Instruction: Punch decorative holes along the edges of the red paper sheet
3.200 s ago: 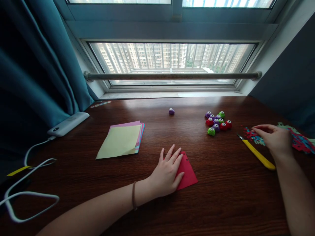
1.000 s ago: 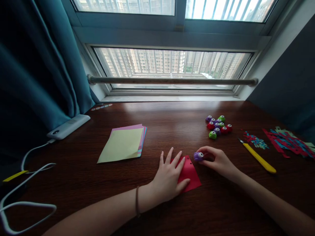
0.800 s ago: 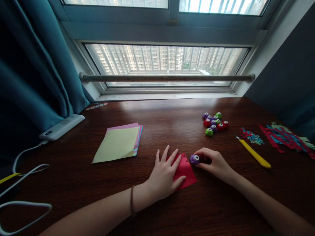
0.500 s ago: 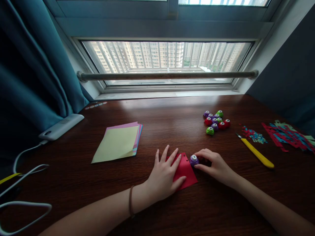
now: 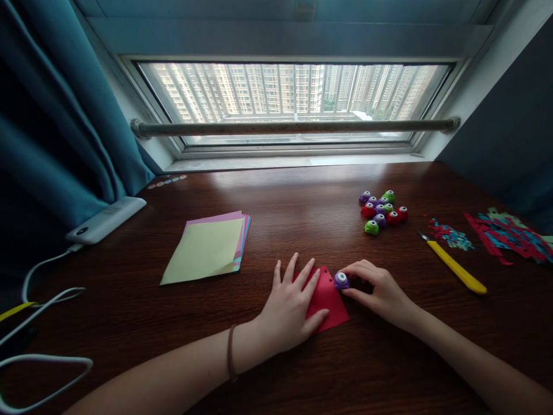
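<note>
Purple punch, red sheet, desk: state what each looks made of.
Purple punch: likely moulded plastic, glossy, with a white button top. Red sheet: thin matte paper, lying flat with crisp edges. Desk: dark wood or wood-look laminate, with visible grain and window glare.

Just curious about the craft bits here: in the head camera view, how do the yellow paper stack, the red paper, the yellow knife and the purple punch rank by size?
Largest to smallest:
1. Yellow paper stack
2. Red paper, partly under the left hand
3. Yellow knife, long but thin
4. Purple punch, held by the right hand

1 purple punch [image 5: 341, 280] in hand, approx 9 more punches [image 5: 382, 211], 1 red sheet [image 5: 327, 299], 1 knife [image 5: 455, 268]
</note>
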A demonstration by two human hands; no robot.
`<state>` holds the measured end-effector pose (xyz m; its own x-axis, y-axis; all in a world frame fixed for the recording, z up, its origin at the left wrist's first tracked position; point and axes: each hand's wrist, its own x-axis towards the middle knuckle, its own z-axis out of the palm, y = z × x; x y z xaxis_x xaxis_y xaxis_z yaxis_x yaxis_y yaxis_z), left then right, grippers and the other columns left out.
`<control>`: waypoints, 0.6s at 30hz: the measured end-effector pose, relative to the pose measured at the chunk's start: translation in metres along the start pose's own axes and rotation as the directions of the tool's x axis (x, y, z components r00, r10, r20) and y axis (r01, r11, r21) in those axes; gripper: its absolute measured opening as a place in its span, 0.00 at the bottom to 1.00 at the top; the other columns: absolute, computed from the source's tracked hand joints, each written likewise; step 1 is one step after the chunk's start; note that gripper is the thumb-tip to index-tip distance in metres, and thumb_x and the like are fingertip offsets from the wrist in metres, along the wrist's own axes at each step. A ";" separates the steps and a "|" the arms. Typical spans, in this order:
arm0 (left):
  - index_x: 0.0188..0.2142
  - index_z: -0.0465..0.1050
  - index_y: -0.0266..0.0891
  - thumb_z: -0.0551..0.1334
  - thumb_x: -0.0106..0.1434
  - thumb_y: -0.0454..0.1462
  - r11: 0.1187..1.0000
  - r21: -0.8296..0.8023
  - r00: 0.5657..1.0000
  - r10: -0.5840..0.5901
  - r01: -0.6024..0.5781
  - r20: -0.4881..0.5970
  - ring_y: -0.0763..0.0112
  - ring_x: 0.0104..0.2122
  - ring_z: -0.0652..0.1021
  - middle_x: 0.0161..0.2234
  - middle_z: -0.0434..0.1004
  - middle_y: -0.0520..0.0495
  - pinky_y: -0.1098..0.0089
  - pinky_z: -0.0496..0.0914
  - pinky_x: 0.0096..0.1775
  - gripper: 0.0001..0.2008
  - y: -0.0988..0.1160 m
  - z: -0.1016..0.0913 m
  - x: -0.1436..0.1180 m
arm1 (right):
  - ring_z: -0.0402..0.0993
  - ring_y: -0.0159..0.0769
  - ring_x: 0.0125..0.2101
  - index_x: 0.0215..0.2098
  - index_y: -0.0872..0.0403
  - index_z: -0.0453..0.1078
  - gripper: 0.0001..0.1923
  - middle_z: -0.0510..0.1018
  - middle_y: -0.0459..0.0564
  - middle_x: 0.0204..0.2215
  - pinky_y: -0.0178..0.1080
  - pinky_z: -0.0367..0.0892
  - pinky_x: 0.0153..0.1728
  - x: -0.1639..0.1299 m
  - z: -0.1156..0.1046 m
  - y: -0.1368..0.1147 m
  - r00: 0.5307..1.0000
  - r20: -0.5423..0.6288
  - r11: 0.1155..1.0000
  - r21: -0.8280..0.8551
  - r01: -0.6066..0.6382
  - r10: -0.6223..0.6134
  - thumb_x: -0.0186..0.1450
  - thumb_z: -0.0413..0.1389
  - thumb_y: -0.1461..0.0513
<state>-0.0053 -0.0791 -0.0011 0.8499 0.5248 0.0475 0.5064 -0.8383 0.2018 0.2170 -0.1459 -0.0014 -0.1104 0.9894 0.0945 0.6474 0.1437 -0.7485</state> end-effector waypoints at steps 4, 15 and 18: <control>0.61 0.49 0.39 0.52 0.61 0.52 1.000 0.001 1.000 -0.008 0.008 0.005 0.42 0.60 0.43 0.63 0.46 0.42 0.38 0.43 0.55 0.33 0.000 0.001 -0.001 | 0.66 0.36 0.40 0.42 0.47 0.70 0.12 0.72 0.47 0.39 0.39 0.63 0.42 -0.001 0.001 0.001 0.999 -0.024 0.999 -0.038 0.024 -0.025 0.58 0.58 0.62; 0.61 0.49 0.39 0.52 0.61 0.53 1.000 0.003 1.000 -0.026 0.026 0.001 0.42 0.61 0.42 0.63 0.44 0.39 0.39 0.42 0.55 0.34 0.000 0.003 -0.001 | 0.67 0.36 0.40 0.42 0.49 0.70 0.14 0.75 0.47 0.37 0.40 0.64 0.41 -0.002 0.002 0.001 0.999 0.011 0.999 -0.002 0.052 -0.052 0.56 0.61 0.61; 0.61 0.50 0.39 0.52 0.61 0.53 0.999 -0.001 0.999 -0.032 0.032 -0.007 0.42 0.61 0.42 0.63 0.44 0.39 0.39 0.43 0.55 0.34 0.000 0.003 -0.001 | 0.67 0.37 0.39 0.41 0.49 0.70 0.14 0.75 0.48 0.36 0.40 0.65 0.40 -0.002 0.001 0.000 0.999 0.014 0.999 0.022 0.050 -0.050 0.56 0.60 0.61</control>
<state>-0.0060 -0.0801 -0.0046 0.8324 0.5522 0.0478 0.5331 -0.8212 0.2038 0.2160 -0.1479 -0.0022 -0.1531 0.9806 0.1226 0.6240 0.1921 -0.7574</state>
